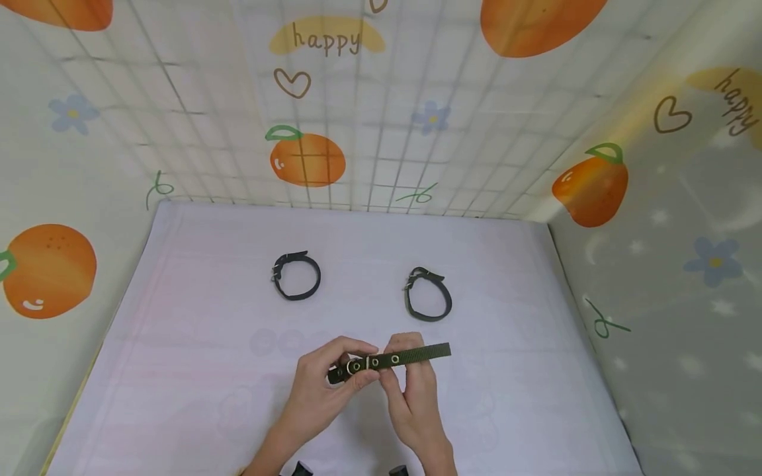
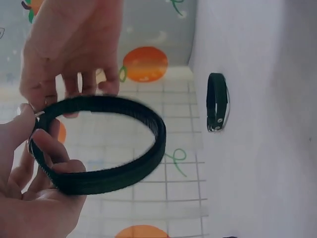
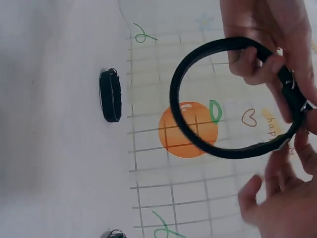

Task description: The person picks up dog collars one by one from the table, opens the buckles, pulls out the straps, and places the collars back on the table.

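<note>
A green webbing pet collar (image 1: 411,357) is buckled into a loop, with brass-coloured eyelets and a metal buckle along its strap. My left hand (image 1: 315,390) grips it at the buckle end, thumb in front and fingers behind. My right hand (image 1: 419,403) pinches the strap beside the eyelets, and the strap's free end sticks out to the right past its fingers. From the left wrist, the collar's round band (image 2: 114,184) shows hanging below the fingers. Two more dark buckled collars lie farther back, a left one (image 1: 292,257) and a right one (image 1: 448,301).
The white tabletop (image 1: 202,330) carries these things. A printed curtain (image 1: 369,119) with oranges and hearts hangs over a wire grid behind it, and more printed cloth (image 1: 667,264) flanks the right side. Small black objects (image 1: 302,469) show at the bottom edge.
</note>
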Demonstrator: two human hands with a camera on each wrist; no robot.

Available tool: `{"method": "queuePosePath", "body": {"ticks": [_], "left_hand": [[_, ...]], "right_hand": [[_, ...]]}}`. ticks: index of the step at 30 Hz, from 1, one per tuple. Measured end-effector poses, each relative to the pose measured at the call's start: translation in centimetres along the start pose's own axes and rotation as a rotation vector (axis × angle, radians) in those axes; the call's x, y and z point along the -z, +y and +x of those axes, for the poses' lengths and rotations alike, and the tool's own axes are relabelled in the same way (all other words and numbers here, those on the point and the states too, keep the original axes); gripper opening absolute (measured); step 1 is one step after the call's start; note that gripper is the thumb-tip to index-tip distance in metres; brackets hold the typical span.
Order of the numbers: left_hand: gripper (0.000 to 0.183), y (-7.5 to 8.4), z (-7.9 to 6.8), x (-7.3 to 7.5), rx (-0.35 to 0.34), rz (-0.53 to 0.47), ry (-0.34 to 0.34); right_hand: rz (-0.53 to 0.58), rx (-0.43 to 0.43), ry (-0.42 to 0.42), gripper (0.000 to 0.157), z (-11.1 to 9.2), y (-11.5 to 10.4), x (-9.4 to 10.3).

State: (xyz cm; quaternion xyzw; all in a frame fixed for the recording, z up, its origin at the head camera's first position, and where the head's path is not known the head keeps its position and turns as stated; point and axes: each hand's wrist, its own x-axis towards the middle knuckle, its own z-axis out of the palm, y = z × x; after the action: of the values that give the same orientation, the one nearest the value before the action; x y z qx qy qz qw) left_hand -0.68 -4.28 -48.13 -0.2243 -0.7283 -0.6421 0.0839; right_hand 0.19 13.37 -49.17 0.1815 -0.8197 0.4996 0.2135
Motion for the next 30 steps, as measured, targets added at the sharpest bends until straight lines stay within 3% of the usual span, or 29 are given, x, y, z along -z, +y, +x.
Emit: {"method": "queuePosePath", "body": {"ticks": [9,14,19,22,25,30], "left_hand": [[0.048,-0.2,-0.3,0.1,0.015,-0.069,-0.036],[0.041,-0.2,-0.3,0.0,0.0,-0.056,-0.016],[0.031,-0.1,-0.2,0.1,0.011,0.109,-0.043],[0.018,0.0,-0.2,0.3,0.063,0.162,-0.092],[0.012,-0.1,-0.2,0.7,0.106,0.147,-0.135],[0.02,-0.4,-0.3,1.0,0.152,0.116,-0.167]], "right_hand": [[0.215,-0.227,-0.133,0.018,-0.2,-0.4,0.4],[0.314,-0.241,-0.148,0.033,-0.1,-0.6,0.4],[0.349,-0.258,-0.12,0.027,0.0,-0.9,0.5],[0.343,-0.261,-0.097,0.026,0.1,-1.0,0.6],[0.366,-0.235,-0.092,0.027,0.1,-1.0,0.7],[0.412,-0.219,-0.078,0.03,0.2,-0.6,1.0]]}}
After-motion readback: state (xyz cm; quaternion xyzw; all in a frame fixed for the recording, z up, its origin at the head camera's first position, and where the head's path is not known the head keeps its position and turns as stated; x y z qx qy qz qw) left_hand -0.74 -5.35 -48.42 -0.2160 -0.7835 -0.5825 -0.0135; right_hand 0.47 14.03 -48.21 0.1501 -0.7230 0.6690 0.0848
